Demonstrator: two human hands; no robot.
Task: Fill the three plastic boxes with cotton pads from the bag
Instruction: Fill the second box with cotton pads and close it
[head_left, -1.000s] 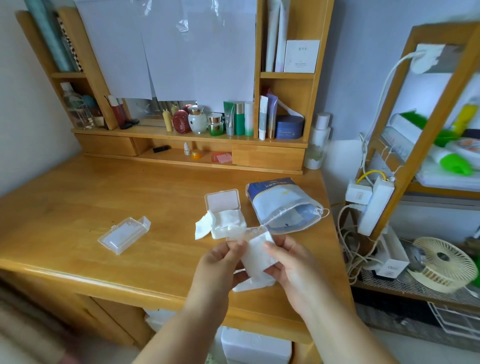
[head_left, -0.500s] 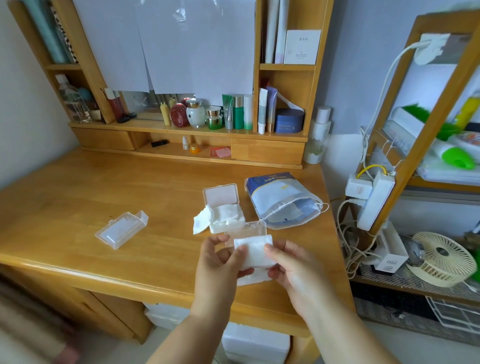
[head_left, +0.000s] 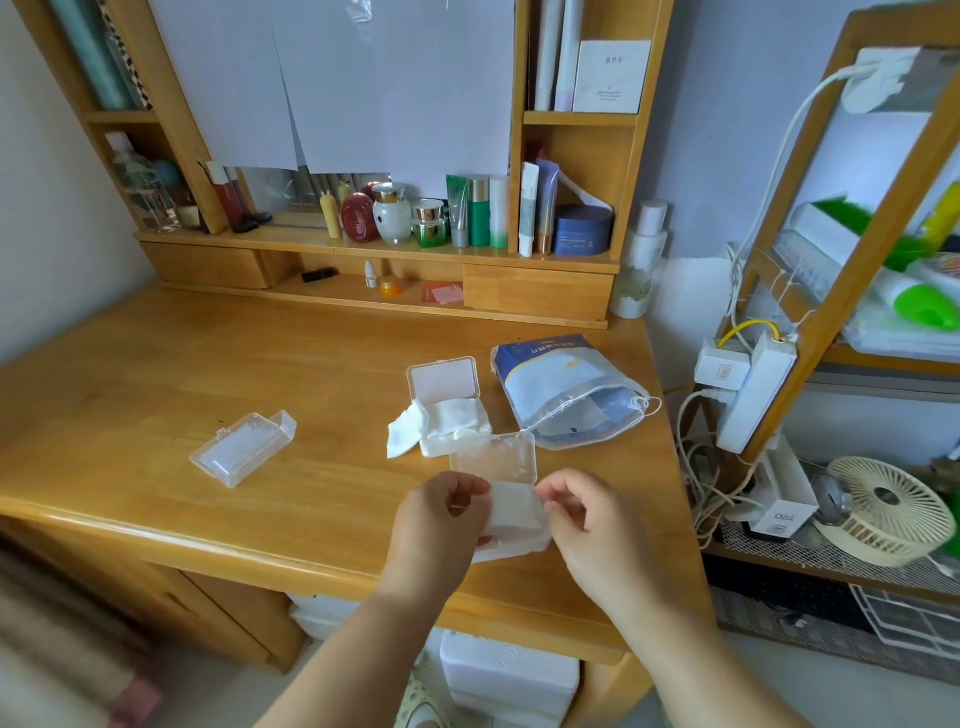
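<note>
A small clear plastic box (head_left: 511, 540) with its lid up sits at the desk's near edge, a stack of white cotton pads (head_left: 514, 512) inside it. My left hand (head_left: 441, 525) grips the box's left side, fingers curled on the pads' edge. My right hand (head_left: 576, 512) pinches the pads' right edge. Behind it a second open box (head_left: 447, 387) is heaped with pads, one pad (head_left: 404, 439) spilling left onto the desk. A third box (head_left: 244, 447) lies shut at the left. The blue and clear drawstring bag (head_left: 561, 395) lies open at the right.
The wooden desk (head_left: 156, 395) has a back shelf with cosmetic bottles and jars (head_left: 415, 218). A white bottle (head_left: 641, 260) stands at the back right corner. To the right, a rack holds power strips (head_left: 748, 395), cables and a small fan (head_left: 883, 509).
The pad stack, held up between both hands a second ago, has come down into the near box. My fingers now sit at its left and right edges.
</note>
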